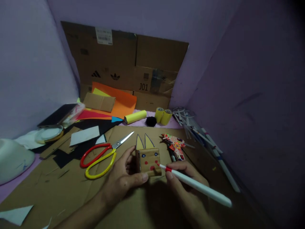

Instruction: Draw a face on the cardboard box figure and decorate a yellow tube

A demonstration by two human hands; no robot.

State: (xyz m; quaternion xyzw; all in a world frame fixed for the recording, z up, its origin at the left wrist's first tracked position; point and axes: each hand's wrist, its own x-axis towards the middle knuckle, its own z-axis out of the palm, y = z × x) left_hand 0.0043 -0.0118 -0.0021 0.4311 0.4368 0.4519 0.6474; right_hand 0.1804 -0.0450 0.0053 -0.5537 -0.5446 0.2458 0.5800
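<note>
Around the side of a small cardboard box [150, 157], your left hand [126, 175] is wrapping its fingers, its thumb pressing along the lower front edge; your right hand [184, 190] is pinching a marker [201, 187] near its red end. The tip is hovering at or touching a red cheek spot [156, 162]; you cannot tell which. You are apparently colouring the face, and the next stroke seems to be calling for a steady box and a light touch. The box is standing upright between your hands, showing two dark-blue eyes [143, 156], a larger red patch [152, 168] below them and two pointed yellow ears [148, 143] with dark outlines. On the cardboard-covered surface [78, 198], scissors [114, 147] are lying to your left and a flower-patterned tool [175, 145] is resting to your right; yellow tubes [135, 117] are sitting farther back.
</note>
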